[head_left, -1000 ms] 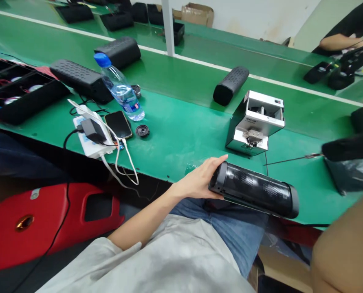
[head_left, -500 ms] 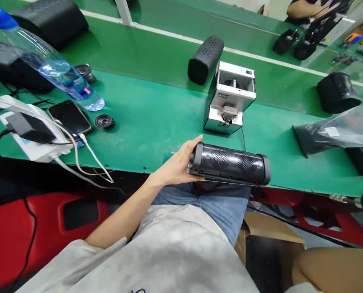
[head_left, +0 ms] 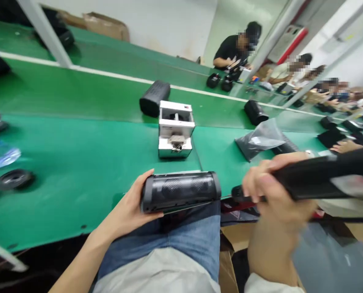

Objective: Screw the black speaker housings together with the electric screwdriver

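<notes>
My left hand (head_left: 135, 203) is wrapped round the left end of a black portable speaker (head_left: 181, 189). The speaker lies sideways over the table's front edge, its two perforated patches facing up. On the right, my right hand (head_left: 273, 187) is closed round a long black object (head_left: 322, 171) with a pale label, too smeared by motion to name. Below those fingers shows a smaller black piece (head_left: 239, 193); whether it belongs to the same object I cannot tell. Beyond the speaker stands a white screw feeder (head_left: 175, 130).
A black speaker housing (head_left: 155, 97) lies behind the feeder. Right of it are a bagged dark part (head_left: 254, 140) and another black housing (head_left: 256, 112). A round speaker driver (head_left: 14, 179) and a bottle's base (head_left: 4, 156) are at left. Co-workers (head_left: 233, 51) sit farther along the line.
The view has swung right and up. My right hand has come up from the lower right with the long black object in it. My left hand keeps its hold on the speaker.
</notes>
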The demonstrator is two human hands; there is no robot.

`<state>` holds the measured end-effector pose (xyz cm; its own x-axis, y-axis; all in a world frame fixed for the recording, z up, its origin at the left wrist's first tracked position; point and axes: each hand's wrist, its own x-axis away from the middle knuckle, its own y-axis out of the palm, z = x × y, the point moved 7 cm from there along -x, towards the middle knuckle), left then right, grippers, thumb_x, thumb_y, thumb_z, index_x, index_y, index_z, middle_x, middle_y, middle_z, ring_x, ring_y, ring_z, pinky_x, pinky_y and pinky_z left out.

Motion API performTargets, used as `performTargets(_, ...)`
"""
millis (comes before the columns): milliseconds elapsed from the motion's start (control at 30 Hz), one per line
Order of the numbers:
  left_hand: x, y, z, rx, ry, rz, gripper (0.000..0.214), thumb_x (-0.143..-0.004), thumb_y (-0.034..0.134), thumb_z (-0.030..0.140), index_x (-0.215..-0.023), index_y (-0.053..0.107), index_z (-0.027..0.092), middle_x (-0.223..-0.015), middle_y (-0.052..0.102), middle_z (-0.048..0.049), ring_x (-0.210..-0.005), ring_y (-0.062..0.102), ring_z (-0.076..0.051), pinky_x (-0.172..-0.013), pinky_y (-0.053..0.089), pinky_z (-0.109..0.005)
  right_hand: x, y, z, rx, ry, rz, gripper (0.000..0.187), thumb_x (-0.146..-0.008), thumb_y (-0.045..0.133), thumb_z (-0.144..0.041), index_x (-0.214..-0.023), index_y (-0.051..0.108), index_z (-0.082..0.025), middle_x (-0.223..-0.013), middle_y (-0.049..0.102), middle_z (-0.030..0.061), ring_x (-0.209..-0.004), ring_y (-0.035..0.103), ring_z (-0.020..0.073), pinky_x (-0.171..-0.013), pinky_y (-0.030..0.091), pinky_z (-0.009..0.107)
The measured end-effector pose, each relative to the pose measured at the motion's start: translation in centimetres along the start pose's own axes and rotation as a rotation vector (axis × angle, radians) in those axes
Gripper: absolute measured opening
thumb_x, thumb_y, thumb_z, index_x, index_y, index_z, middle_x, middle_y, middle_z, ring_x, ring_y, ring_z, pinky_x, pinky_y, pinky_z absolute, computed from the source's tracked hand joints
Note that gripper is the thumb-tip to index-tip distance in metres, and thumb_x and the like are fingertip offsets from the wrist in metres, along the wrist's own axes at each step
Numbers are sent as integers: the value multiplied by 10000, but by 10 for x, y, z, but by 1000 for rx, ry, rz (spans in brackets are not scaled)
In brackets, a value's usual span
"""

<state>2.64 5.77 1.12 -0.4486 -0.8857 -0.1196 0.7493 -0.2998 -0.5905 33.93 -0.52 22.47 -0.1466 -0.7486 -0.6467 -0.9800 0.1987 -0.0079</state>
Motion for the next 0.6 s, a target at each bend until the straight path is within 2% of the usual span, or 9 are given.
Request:
performTargets(100,1,-1,-3,-29,-26,15,994,-887,880,469,-1693,306,381,-1650,576,-109,-1426,710,-392,-1242,594,-569,8,17,4,-67,-57,-113,189,-1113,521,-28,-1140,350,-102,-792,406,-27,-644,485,11,-625,458,126)
performTargets(233,4,-2,1,-23,-72,57,894,-885,831,477,-1641,366,375,-1603,622,-97,-1380,739,-389,-1185,637,-547,14,11,2,-124,-78,-117,160,-1111,457,-4,-1126,331,-103,-805,396,-13,-678,458,12,-644,433,121)
performTargets(367,4,-1,4,10,-101,91,872,-857,819,496,-1614,394,414,-1579,650,-87,-1347,751,-425,-1145,652,-608,15,12,0,-145,-99,-122,172,-1094,446,9,-1110,317,-104,-793,371,-17,-674,418,8,-639,382,107)
performTargets(600,3,1,0,38,-113,136,873,-822,821,515,-1593,415,464,-1563,661,-46,-1322,752,-440,-1138,639,-651,20,8,3,-166,-95,-125,195,-1074,511,22,-1121,363,-96,-812,415,-12,-702,473,2,-674,439,96)
